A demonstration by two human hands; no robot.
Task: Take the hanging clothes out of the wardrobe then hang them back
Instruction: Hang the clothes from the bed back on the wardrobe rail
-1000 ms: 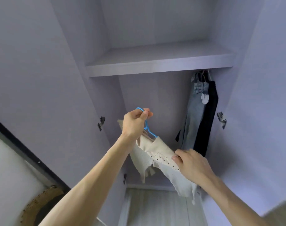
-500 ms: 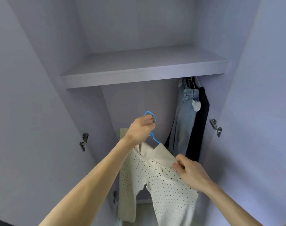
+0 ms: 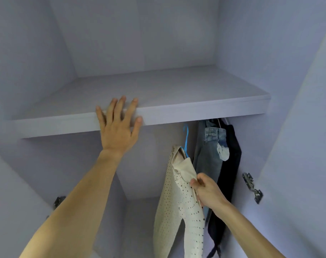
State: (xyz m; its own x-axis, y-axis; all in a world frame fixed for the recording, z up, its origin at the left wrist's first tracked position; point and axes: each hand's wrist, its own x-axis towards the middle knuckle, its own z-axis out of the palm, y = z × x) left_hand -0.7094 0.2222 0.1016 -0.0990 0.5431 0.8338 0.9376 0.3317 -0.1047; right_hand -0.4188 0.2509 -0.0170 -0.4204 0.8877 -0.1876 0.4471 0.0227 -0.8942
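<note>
A cream dotted top (image 3: 178,205) hangs from a blue hanger (image 3: 185,140) under the wardrobe shelf (image 3: 195,112); the hook's top is hidden behind the shelf edge. My right hand (image 3: 206,190) pinches the top's shoulder fabric near the collar. My left hand (image 3: 119,125) rests flat with spread fingers on the shelf's front edge, holding nothing. Blue jeans (image 3: 208,153) and a dark garment (image 3: 229,175) hang just right of the top.
The wardrobe's side walls close in left and right, with door hinges at the right (image 3: 252,187) and lower left (image 3: 58,201). The shelf top is bare. Open space lies under the shelf to the left of the cream top.
The blue hanger with the cream top went up and right, and now hangs under the shelf. My left hand let go of the hook and moved up onto the shelf edge.
</note>
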